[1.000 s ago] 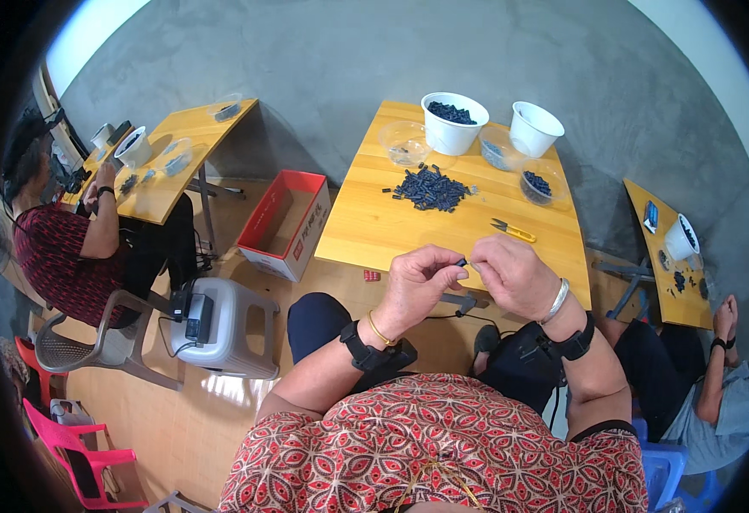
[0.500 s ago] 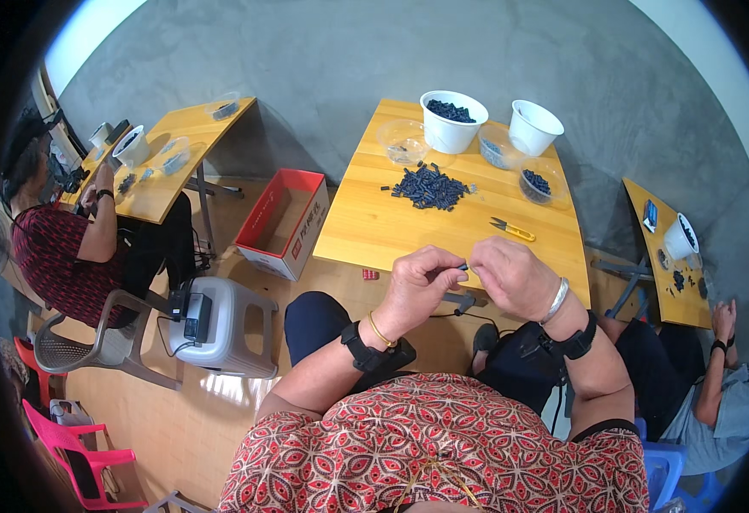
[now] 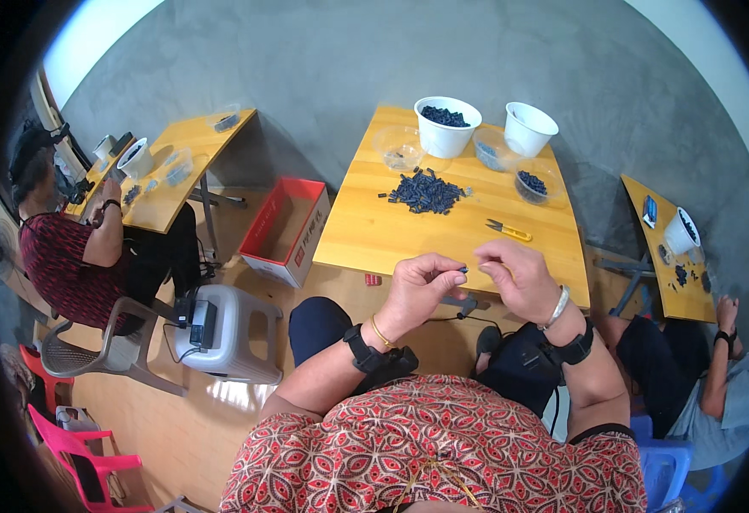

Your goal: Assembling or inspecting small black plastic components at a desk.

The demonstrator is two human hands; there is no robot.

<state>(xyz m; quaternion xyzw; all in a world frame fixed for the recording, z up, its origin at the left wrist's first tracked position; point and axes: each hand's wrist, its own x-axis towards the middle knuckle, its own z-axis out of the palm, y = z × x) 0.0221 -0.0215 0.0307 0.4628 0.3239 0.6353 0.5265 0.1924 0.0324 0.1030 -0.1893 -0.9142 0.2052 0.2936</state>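
Note:
My left hand (image 3: 423, 286) is closed in a pinch, holding a small dark cylindrical piece (image 3: 463, 270) out past the table's front edge. Facing it, my right hand (image 3: 521, 278) has its fingers curled in toward the thumb; whatever they hold, if anything, is too small to tell. A gap separates the two hands. Beyond them, a pile of similar dark cylindrical pieces (image 3: 428, 191) lies on the yellow wooden table (image 3: 366, 239). Yellow-handled thread snips (image 3: 510, 230) rest on the tabletop beyond my right hand.
A white tub of dark pieces (image 3: 447, 141), another white tub (image 3: 530, 130) and clear plastic bowls (image 3: 398, 154) stand at the table's far side. A red-rimmed carton (image 3: 285, 231) sits on the floor at left. People work at tables on both sides.
My hands have drawn apart, the right one shifting slightly right and away from the small dark piece, which stays in my left fingers. The view has shifted slightly.

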